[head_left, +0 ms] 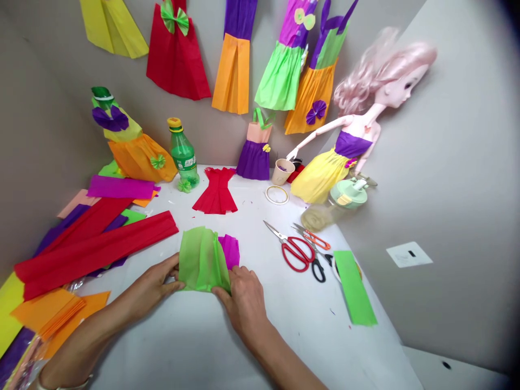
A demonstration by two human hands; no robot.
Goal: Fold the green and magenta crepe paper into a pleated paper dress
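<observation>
A piece of light green crepe paper (203, 259) with soft pleats lies on the white table between my hands. My left hand (160, 279) pinches its lower left edge between thumb and fingers. At the lower right corner, my right hand (244, 295) grips the same paper, thumb on top and fingers curled. A magenta crepe paper piece (230, 251) sticks out behind the green one on the right, close to my right fingers; its lower part is hidden. Just beyond lies a small red paper dress (216, 190), flat on the table.
Red-handled scissors (298, 253), black-handled scissors (318, 270) and a green paper strip (354, 287) lie right. Coloured crepe sheets (97, 244) pile up left. A green bottle (183, 154), paper cup (281, 171), tape roll (277, 195), doll (353, 143) and lidded jar (325, 214) stand or lie farther back.
</observation>
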